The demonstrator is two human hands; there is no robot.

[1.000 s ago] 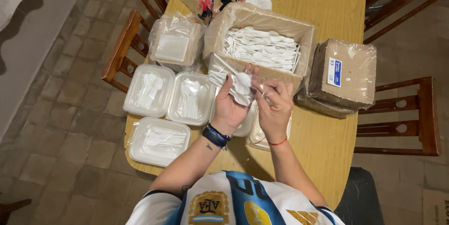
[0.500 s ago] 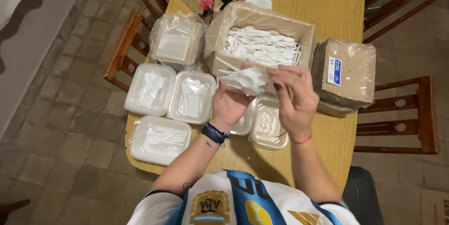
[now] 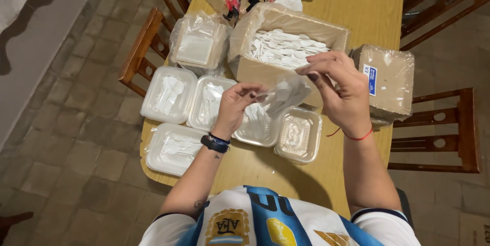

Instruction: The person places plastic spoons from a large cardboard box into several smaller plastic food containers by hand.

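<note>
My left hand (image 3: 236, 107) and my right hand (image 3: 339, 88) hold a clear plastic bag (image 3: 286, 91) with white plastic cutlery inside, stretched between them above the table. Beneath the bag sit two open foil containers, one with white cutlery in it (image 3: 255, 128) and one empty (image 3: 300, 136). A cardboard box (image 3: 245, 67) full of white plastic spoons stands just beyond my hands. My left wrist wears a dark band, my right a thin red string.
Three closed clear containers (image 3: 169, 95) holding cutlery lie at the wooden table's (image 3: 352, 1) left edge. A wrapped stack of lids (image 3: 199, 47) and a wrapped cardboard stack (image 3: 388, 80) flank the box. Wooden chairs (image 3: 449, 128) stand on both sides.
My hands have moved apart. The right hand rose up and to the right, pulling the bag of cutlery out between both hands.
</note>
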